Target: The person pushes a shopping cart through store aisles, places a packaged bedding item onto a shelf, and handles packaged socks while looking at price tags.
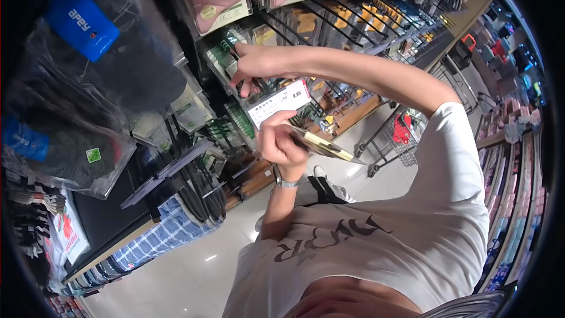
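My left hand [282, 141], with a watch on its wrist, is closed on a thin flat packet [326, 146] with a pale yellow edge. Its thumb lies by a white price label [279, 104] reading 9.80. Farther forward, my right hand [250, 68] reaches in among hanging packets, its bent fingers apart. Those fingertips are beside a clear packet with green items [222, 58], and contact is hard to make out. More green packets [238, 122] hang just below that hand.
Large clear bags with blue tags [82, 20] hang at left. Pink packs [215, 0] hang above. Metal hooks [335, 15] project from the rack. A shopping cart [400, 135] stands at right, near shelves [506, 200]. Blue checked cloth [159, 232] is at lower left.
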Tool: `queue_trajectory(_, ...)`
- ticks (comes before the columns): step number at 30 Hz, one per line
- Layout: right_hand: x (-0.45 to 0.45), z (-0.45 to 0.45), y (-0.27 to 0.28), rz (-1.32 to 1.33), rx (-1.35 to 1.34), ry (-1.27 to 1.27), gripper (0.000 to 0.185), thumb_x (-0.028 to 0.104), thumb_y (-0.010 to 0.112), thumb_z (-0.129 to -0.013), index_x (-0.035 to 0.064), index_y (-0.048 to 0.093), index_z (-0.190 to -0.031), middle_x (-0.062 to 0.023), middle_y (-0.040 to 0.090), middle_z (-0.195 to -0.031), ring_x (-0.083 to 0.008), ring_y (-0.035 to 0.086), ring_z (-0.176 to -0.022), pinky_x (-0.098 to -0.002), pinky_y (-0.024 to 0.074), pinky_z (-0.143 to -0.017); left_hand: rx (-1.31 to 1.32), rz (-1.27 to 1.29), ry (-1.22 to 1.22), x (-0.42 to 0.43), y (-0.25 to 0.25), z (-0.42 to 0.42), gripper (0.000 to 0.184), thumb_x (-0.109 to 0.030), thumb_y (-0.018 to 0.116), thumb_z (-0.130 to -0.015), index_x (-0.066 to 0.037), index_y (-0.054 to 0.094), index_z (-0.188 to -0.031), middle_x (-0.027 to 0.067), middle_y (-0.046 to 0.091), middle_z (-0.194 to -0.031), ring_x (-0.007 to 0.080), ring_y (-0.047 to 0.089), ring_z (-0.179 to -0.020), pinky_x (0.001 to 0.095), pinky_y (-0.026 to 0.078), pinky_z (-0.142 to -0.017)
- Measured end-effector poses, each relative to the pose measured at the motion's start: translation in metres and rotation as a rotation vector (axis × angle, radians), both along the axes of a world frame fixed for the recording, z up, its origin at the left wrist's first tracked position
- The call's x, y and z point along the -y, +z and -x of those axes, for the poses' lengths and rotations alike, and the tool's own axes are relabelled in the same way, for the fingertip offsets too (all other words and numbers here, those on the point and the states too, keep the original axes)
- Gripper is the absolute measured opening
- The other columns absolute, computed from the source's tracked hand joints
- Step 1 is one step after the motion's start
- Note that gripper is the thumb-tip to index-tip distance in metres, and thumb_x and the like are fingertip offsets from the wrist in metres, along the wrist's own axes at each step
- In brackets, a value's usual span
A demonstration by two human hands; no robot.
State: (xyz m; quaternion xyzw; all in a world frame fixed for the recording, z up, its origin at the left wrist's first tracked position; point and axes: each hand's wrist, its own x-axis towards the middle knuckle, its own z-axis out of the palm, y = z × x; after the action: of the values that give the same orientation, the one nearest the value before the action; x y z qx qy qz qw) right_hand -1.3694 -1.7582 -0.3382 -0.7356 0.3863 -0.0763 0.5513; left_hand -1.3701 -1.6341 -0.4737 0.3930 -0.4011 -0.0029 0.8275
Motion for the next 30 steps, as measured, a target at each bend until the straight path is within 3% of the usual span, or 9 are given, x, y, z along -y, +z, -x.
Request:
queue_trajectory(4,0.001,-0.006,-0.011,0.051,-0.04,0.024,0.057,-0.006,0.042,-0.086,-0.0105,0.024,-0.14,-0.0277,0.062,-0.129,-0.0221,0.069,-0.083,-0.0322,0.0531,-0.065,0.137,-0.085,-0.005,-0.01,-0.006,-0.02,0.035,-0.018,0.042,-0.084,0.004,0.07,-0.082,0.0115,0.069,-0.077,0.0242,0.061,-0.072,0.0355,0.048,-0.069)
queue_trajectory(8,0.002,0.004,-0.009,-0.055,0.039,0.06,0.073,-0.006,0.048,-0.086,-0.0093,0.012,-0.149,-0.0291,0.057,-0.135,-0.0239,0.07,-0.086,-0.0344,0.0547,-0.07,0.065,-0.054,-0.078,-0.007,-0.01,-0.021,0.035,-0.017,0.043,-0.083,0.006,0.069,-0.083,0.0148,0.069,-0.08,0.0254,0.063,-0.072,0.0361,0.049,-0.066)
queue_trajectory(12,-0.01,-0.002,0.0,0.045,-0.099,0.094,0.049,-0.007,0.046,-0.085,-0.0138,0.026,-0.129,-0.0302,0.054,-0.139,-0.0279,0.072,-0.087,-0.0325,0.0552,-0.063,0.086,-0.039,0.0,-0.01,-0.012,-0.023,0.035,-0.019,0.044,-0.084,0.006,0.068,-0.084,0.0144,0.067,-0.083,0.0229,0.063,-0.073,0.0338,0.048,-0.066)
queue_trajectory(15,-0.024,-0.001,0.013,-0.016,-0.081,0.047,0.048,-0.008,0.043,-0.084,-0.0142,0.026,-0.129,-0.0316,0.053,-0.14,-0.0296,0.073,-0.086,-0.033,0.0554,-0.06,0.056,-0.035,-0.056,-0.011,-0.01,-0.026,0.035,-0.019,0.045,-0.085,0.007,0.068,-0.086,0.0149,0.067,-0.082,0.0233,0.063,-0.072,0.0347,0.049,-0.065)
queue_trajectory(19,-0.013,0.004,0.004,-0.025,-0.052,0.112,0.05,0.0,0.047,-0.094,-0.0162,0.02,-0.133,-0.0319,0.065,-0.119,-0.0292,0.074,-0.089,-0.034,0.0571,-0.062,0.16,-0.016,0.07,-0.001,-0.023,-0.025,0.035,-0.016,0.044,-0.084,0.007,0.069,-0.085,0.0154,0.07,-0.082,0.027,0.065,-0.072,0.0359,0.051,-0.067)
queue_trajectory(23,-0.021,0.026,0.043,0.599,-0.61,0.378,0.052,0.033,0.053,-0.103,-0.0099,0.05,-0.132,-0.0245,0.071,-0.108,-0.0341,0.071,-0.098,-0.0405,0.0566,-0.078,0.191,-0.052,0.015,0.011,-0.027,-0.034,0.035,-0.012,0.043,-0.086,0.007,0.072,-0.093,0.0125,0.069,-0.074,0.0201,0.064,-0.067,0.0314,0.05,-0.061)
queue_trajectory(24,-0.03,0.039,0.057,0.757,-0.626,0.416,0.057,0.048,0.05,-0.103,-0.0022,0.062,-0.126,-0.0222,0.071,-0.112,-0.0374,0.068,-0.103,-0.0422,0.0541,-0.086,0.2,-0.127,-0.016,0.006,-0.027,-0.037,0.034,-0.01,0.043,-0.087,0.006,0.072,-0.096,0.0112,0.067,-0.072,0.0186,0.063,-0.065,0.0306,0.049,-0.06)
queue_trajectory(26,-0.038,0.073,0.059,0.848,-0.457,0.2,0.051,0.042,0.053,-0.103,0.0008,0.058,-0.134,-0.0199,0.071,-0.116,-0.0312,0.069,-0.105,-0.0392,0.0542,-0.087,0.184,-0.207,-0.062,-0.005,-0.026,-0.038,0.032,-0.009,0.044,-0.089,0.003,0.071,-0.1,0.0088,0.063,-0.068,0.0161,0.06,-0.061,0.0291,0.047,-0.059)
queue_trajectory(30,-0.088,0.138,0.037,0.792,0.448,-0.171,0.035,0.02,0.058,-0.103,0.0003,0.059,-0.132,-0.0119,0.073,-0.106,-0.0167,0.07,-0.099,-0.0326,0.0553,-0.086,0.198,-0.274,-0.019,-0.017,-0.033,-0.027,0.016,-0.004,0.045,-0.091,0.002,0.061,-0.09,0.0102,0.062,-0.069,0.0208,0.058,-0.057,0.0329,0.045,-0.056)
